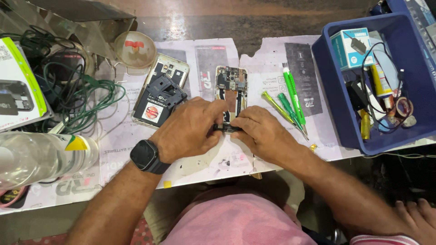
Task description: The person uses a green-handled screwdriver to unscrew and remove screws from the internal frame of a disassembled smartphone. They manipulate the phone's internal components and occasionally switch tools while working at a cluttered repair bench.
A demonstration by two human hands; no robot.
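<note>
Far left on the worktop: white carton (18, 88) with a green stripe and a pictured dark device. Just below, clear plastic bottle's label (75, 143), white, green and yellow. Left of centre, black battery (156, 103) carrying a white label with a red-orange round mark (152, 112). Inside the blue bin, upper left corner: small teal-and-white box (352, 46) picturing a dark charger. Beneath everything, white printed paper sheets (268, 81) with dark rectangular panels.
</note>
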